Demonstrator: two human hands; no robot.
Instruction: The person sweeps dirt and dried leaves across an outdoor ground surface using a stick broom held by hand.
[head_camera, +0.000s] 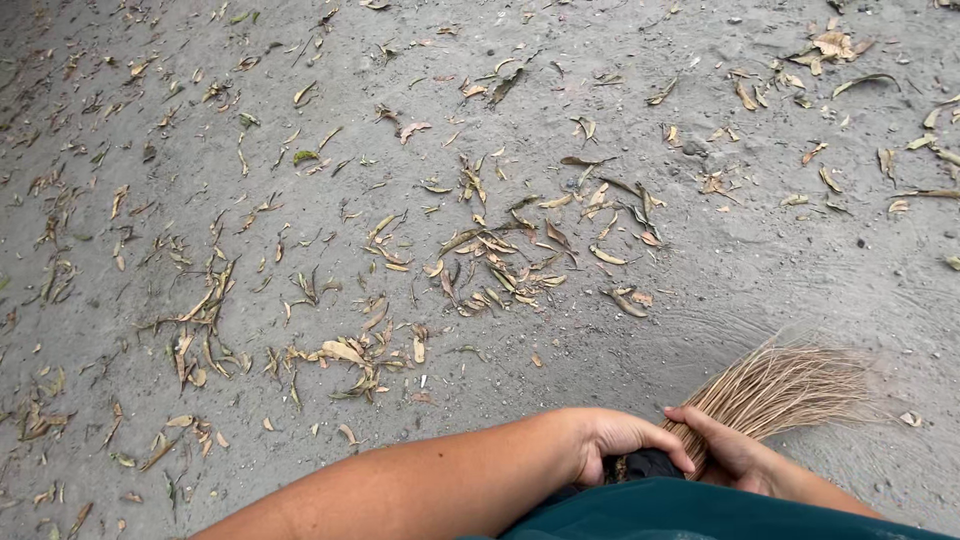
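The ground (700, 290) is bare packed dirt, grey and gritty, and it spreads out on all sides of the grip. Faint curved streaks mark it just beyond the broom's tips. Dry leaves (500, 260) lie scattered over it, narrow, curled and tan to brown, thickest in a loose cluster well ahead of the grip and thinner toward the far edges.

The broom (790, 385) is a bundle of thin, stiff, straw-coloured sticks. It fans out to the right of the grip, tips low near the dirt, so the spread end can rake across the surface.

Both hands clamp the narrow gathered end, close to the body. The left hand (620, 440) wraps over it from above, and the right hand (725, 445) closes on the sticks just beside it, where the bundle starts to widen. A teal garment (700, 505) lies just beneath.
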